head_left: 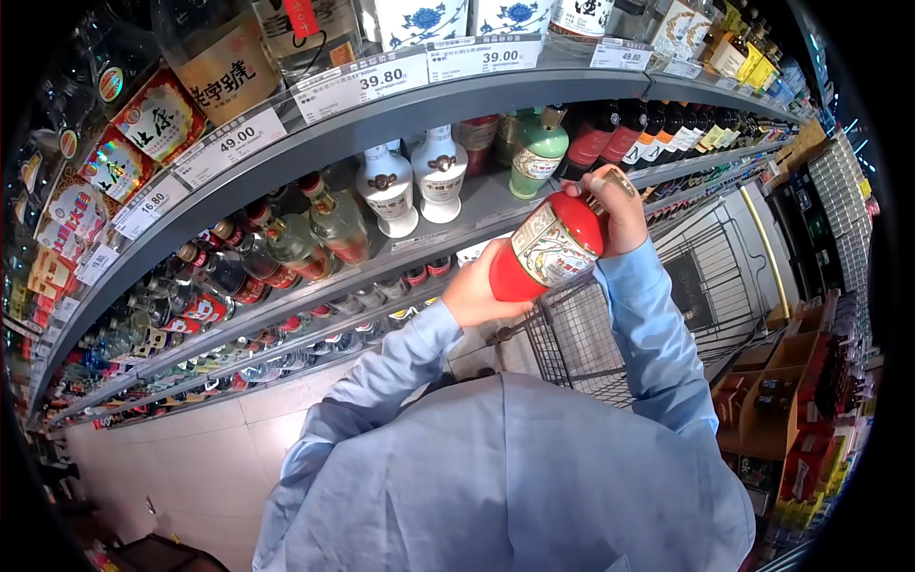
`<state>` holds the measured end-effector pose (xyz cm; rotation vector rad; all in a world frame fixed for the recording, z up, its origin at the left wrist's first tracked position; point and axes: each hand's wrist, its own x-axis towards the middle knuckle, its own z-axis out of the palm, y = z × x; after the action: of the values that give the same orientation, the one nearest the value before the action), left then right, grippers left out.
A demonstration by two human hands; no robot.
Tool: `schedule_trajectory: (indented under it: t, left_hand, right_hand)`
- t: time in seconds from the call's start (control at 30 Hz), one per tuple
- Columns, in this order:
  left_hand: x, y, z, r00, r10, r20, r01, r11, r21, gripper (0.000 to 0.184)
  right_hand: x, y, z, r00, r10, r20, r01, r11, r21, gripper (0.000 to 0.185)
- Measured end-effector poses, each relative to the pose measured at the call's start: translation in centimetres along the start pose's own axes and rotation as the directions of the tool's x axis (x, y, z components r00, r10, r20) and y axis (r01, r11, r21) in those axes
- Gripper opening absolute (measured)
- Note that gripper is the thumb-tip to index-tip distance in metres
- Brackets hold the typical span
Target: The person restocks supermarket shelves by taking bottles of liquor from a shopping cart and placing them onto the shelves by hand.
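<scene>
A red bottle with a patterned label is held tilted in front of the shelf, its neck toward the upper right. My left hand is wrapped round its lower end. Up at the neck and cap, the fingers of my right hand are closed on the bottle. Just behind it on the shelf stand a pale green bottle and two white bottles with dark emblems. Dark wine bottles are close to my right hand.
The curved shelf edge with price tags runs above my hands. Lower shelves hold rows of bottles. A wire shopping cart stands beyond my right forearm. Cartons are stacked at the right, and tiled floor shows at the lower left.
</scene>
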<state>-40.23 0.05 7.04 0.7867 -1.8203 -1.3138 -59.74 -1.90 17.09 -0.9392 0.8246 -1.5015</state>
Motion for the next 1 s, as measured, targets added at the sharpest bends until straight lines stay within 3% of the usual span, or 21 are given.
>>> schedule_trajectory:
  t: [0.03, 0.1, 0.17, 0.27, 0.4, 0.53, 0.6, 0.67, 0.83, 1.0]
  left_hand:
    - [0.9, 0.2, -0.6, 1.0, 0.009, -0.023, -0.008, 0.999, 0.032, 0.08]
    - [2.8, 0.1, -1.8, 0.991, 0.107, -0.083, -0.076, 0.948, 0.31, 0.081]
    - [4.1, 0.2, -1.8, 0.979, 0.038, -0.2, 0.026, 0.95, 0.311, 0.081]
    - [6.1, -2.4, -1.0, 0.915, 0.11, -0.388, 0.04, 0.933, 0.358, 0.087]
    - [6.6, -3.9, -0.7, 0.868, 0.089, -0.489, 0.09, 0.939, 0.332, 0.094]
    - [6.3, -5.9, -0.1, 0.883, 0.008, -0.469, 0.07, 0.986, 0.148, 0.091]
    - [6.5, -5.8, 0.4, 0.887, -0.115, -0.447, 0.032, 0.981, -0.189, 0.089]
    - [6.6, -5.0, 0.5, 0.878, -0.275, -0.392, 0.066, 0.88, -0.47, 0.084]
    - [7.5, -4.3, 0.3, 0.86, -0.392, -0.325, 0.146, 0.801, -0.581, 0.076]
    - [7.7, -4.5, 0.3, 0.845, -0.434, -0.311, 0.167, 0.768, -0.618, 0.072]
  right_hand:
    - [0.1, -0.4, 0.6, 0.995, -0.089, 0.034, 0.088, 0.996, 0.019, 0.006]
    - [0.3, -1.0, 1.7, 0.974, -0.21, 0.082, 0.221, 0.961, -0.164, 0.006]
    - [0.7, -0.7, 3.0, 0.952, -0.282, 0.124, 0.306, 0.902, -0.304, 0.01]
    - [3.1, 0.6, 3.2, 0.836, -0.415, 0.36, 0.546, 0.701, -0.459, 0.011]
    - [6.4, 1.8, 3.1, 0.803, -0.386, 0.454, 0.576, 0.7, -0.422, 0.012]
    - [8.9, 4.2, 2.1, 0.83, -0.302, 0.469, 0.516, 0.735, -0.439, 0.009]
    - [10.4, 5.3, 1.4, 0.818, -0.31, 0.485, 0.549, 0.672, -0.496, 0.011]
    - [11.6, 6.2, 1.4, 0.828, -0.296, 0.476, 0.518, 0.728, -0.449, 0.013]
    - [13.8, 8.5, 1.0, 0.798, -0.334, 0.502, 0.569, 0.691, -0.445, 0.019]
    - [14.5, 8.9, 0.6, 0.816, -0.264, 0.514, 0.508, 0.752, -0.42, 0.022]
